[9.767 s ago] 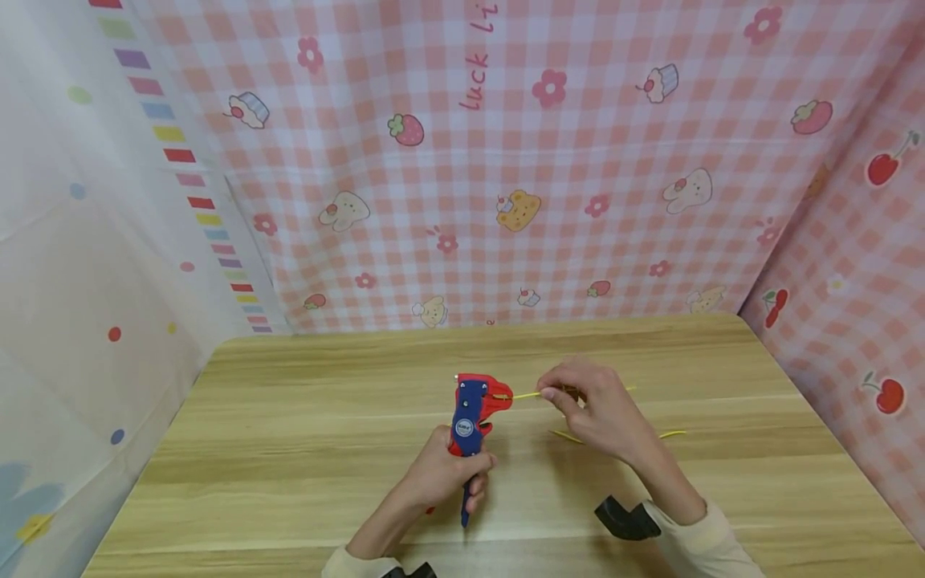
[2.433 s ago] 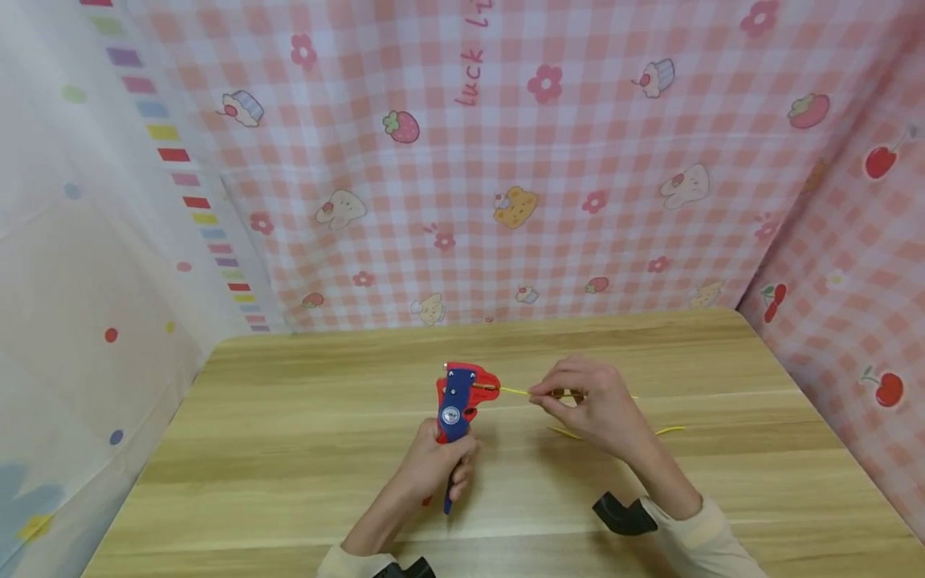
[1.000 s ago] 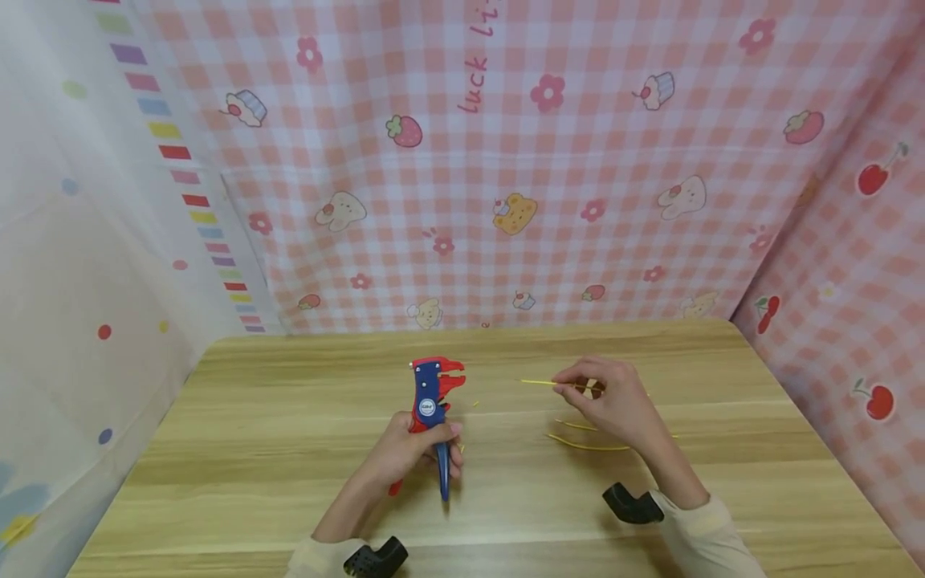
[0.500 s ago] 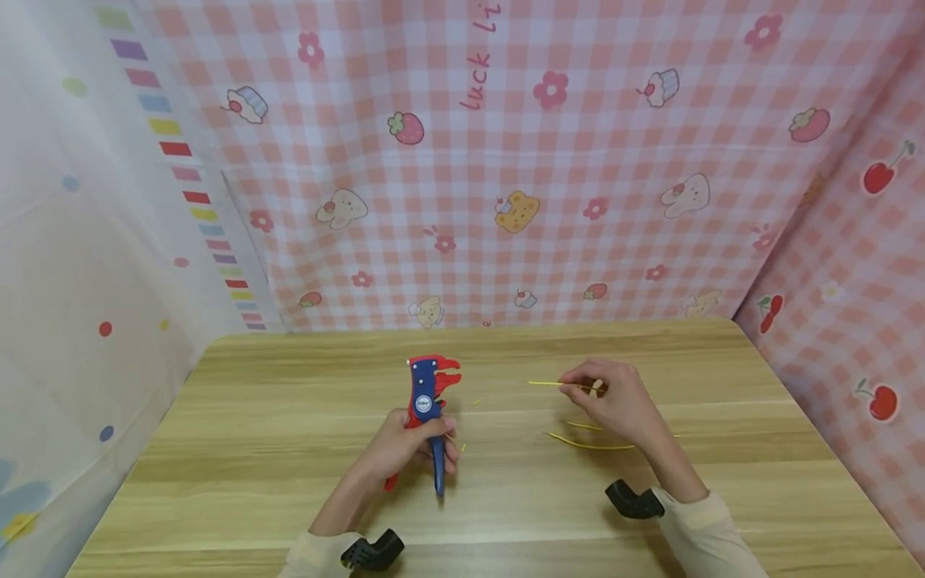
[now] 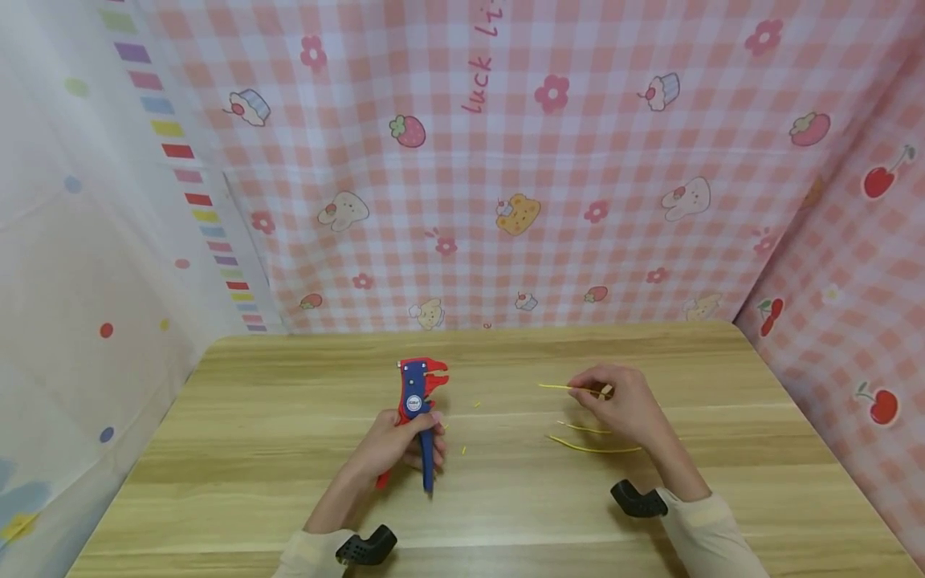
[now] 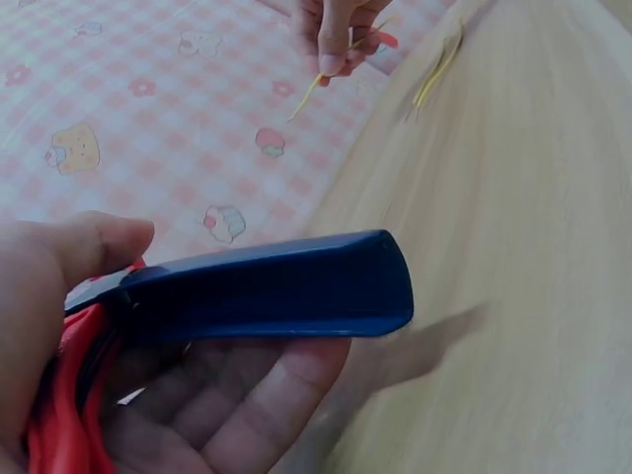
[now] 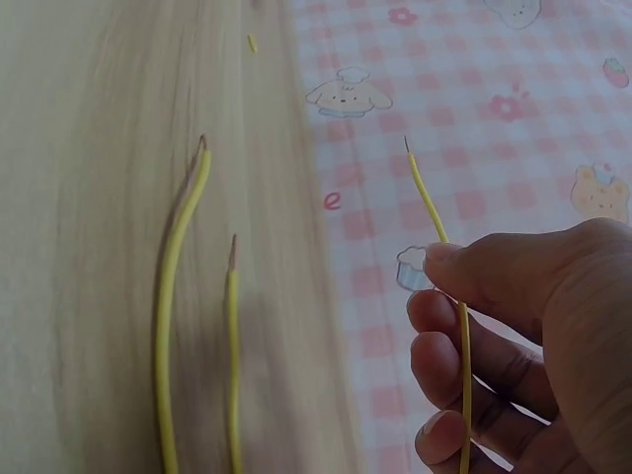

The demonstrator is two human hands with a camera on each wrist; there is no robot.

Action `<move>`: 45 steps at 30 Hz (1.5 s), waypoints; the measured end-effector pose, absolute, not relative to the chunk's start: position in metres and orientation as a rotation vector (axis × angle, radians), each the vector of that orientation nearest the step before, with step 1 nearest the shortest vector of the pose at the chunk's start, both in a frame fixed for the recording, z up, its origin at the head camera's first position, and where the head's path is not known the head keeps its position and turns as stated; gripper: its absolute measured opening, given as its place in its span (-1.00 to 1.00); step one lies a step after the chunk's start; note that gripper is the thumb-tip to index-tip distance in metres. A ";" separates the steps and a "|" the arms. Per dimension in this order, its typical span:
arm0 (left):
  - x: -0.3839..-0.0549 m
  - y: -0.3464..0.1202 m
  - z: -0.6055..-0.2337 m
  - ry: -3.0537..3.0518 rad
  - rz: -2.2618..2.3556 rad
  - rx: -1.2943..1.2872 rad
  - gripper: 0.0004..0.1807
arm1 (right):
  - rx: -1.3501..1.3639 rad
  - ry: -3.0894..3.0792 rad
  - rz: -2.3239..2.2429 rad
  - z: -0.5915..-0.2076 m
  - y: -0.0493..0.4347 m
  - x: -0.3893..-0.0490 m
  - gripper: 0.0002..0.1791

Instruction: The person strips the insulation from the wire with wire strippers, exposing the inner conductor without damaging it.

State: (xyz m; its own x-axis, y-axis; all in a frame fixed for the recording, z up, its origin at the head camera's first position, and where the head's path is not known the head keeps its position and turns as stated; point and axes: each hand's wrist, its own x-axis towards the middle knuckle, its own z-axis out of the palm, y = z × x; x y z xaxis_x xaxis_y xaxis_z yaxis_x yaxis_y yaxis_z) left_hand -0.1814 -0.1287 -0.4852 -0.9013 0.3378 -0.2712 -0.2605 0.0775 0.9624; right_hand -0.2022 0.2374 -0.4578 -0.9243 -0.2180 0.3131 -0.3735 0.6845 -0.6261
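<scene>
My left hand [image 5: 390, 443] grips red and blue wire strippers [image 5: 414, 389] by their handles, with the tool's red jaws apart and nothing between them. In the left wrist view, the fingers lie under the blue handle [image 6: 276, 286]. To the right, my right hand [image 5: 627, 404] pinches a thin yellow wire [image 5: 552, 386] between thumb and fingertips. Its bare, thin metal tip shows in the right wrist view. Two more yellow wires, a longer one [image 7: 168, 326] and a shorter-looking one [image 7: 233, 365], lie beside that hand with bare metal ends. The hand hides their far ends in the head view.
Small yellow insulation bits [image 5: 476, 404] lie on the wooden table [image 5: 506, 514] between the hands. A pink checked cloth [image 5: 433, 160] hangs along the table's back edge, with further cloth at both sides. Each wrist carries a black camera mount [image 5: 366, 546].
The wire's end has come out of the strippers' jaws, which have opened. Yellow bits now show on the table. The left hand has shifted left with the strippers, the right hand slightly right.
</scene>
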 end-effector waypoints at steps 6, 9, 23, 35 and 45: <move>-0.183 -0.132 -0.485 2.095 1.815 -0.029 -0.56 | 0.446 -2.722 1.059 -0.465 0.242 -0.204 -0.94; -0.182 -0.134 -0.484 2.145 1.805 -0.073 -0.58 | 0.436 -2.739 1.060 -0.467 0.244 -0.205 -0.93; -0.178 -0.136 -0.480 2.574 1.481 -0.289 -0.65 | 0.395 -2.896 1.017 -0.476 0.253 -0.210 -0.95; -0.181 -0.143 -0.478 2.872 0.986 -0.369 -0.50 | 0.304 -2.937 0.996 -0.481 0.261 -0.210 -0.93; -0.179 -0.144 -0.474 2.954 0.843 -0.353 -0.40 | 0.281 -2.960 1.066 -0.478 0.262 -0.208 -0.91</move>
State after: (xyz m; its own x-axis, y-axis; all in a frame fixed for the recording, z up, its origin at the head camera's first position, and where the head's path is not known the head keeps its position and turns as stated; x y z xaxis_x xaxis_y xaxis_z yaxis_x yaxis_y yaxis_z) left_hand -0.1793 -0.1444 -0.4740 -0.9727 -0.2048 -0.1092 -0.2316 0.8255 0.5147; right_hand -0.2079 0.2621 -0.4776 -0.9840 -0.1726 0.0440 -0.1610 0.7563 -0.6341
